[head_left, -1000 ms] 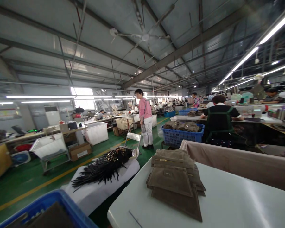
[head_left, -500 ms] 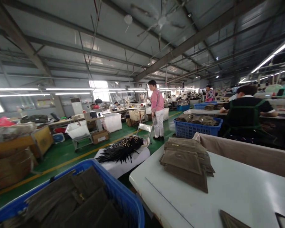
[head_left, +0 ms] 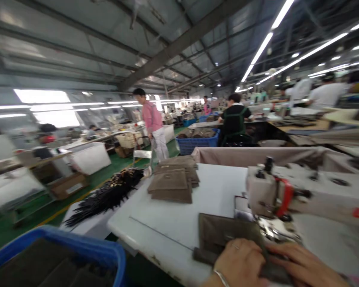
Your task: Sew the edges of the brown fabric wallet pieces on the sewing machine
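A brown pouch (head_left: 217,229) lay under the left hand (head_left: 242,257), fingers bent. The right hand (head_left: 305,263) (fingers nearly straight) flanked the pouch's right; I couldn't tell either grip.

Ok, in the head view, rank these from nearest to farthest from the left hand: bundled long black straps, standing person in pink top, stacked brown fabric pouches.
From the left hand:
1. Stacked brown fabric pouches: on the white tabletop, ahead-left.
2. Bundled black straps: left, beyond the tabletop's edge.
3. Person in pink top: farthest, beyond the straps.
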The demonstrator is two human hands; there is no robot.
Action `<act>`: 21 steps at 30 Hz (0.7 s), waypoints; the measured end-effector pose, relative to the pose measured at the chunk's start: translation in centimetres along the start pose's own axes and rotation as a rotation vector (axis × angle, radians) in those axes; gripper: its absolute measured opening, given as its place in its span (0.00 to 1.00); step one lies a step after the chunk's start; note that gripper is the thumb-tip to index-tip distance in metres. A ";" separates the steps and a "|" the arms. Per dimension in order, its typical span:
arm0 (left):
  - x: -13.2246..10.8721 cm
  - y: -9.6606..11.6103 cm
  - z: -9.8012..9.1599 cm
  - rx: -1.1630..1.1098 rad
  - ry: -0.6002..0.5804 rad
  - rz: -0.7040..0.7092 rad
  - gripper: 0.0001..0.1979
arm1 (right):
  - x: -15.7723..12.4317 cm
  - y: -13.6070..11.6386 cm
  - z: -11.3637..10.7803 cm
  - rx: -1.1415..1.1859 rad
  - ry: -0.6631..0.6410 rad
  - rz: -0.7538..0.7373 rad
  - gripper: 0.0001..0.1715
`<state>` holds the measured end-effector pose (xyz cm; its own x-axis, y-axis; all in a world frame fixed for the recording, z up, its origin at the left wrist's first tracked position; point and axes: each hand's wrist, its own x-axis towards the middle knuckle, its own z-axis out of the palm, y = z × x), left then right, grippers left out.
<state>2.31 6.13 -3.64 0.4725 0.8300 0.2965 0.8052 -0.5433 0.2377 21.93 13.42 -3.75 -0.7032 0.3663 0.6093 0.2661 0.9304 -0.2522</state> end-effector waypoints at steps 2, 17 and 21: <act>-0.8 0.0 -0.3 -0.095 0.099 -0.042 0.17 | -1.4 -0.8 -1.4 -0.054 -0.190 0.125 0.22; -1.2 -0.3 -3.3 0.148 0.034 0.187 0.19 | -0.2 -2.3 -1.7 0.075 -0.210 0.199 0.14; -0.5 -0.2 -4.1 0.112 -0.048 0.202 0.19 | -0.1 -2.6 -1.8 0.080 -0.210 0.225 0.14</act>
<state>0.45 5.28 -0.08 0.6424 0.7123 0.2827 0.7261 -0.6837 0.0728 22.53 10.96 -1.77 -0.7556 0.5439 0.3650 0.3836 0.8191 -0.4266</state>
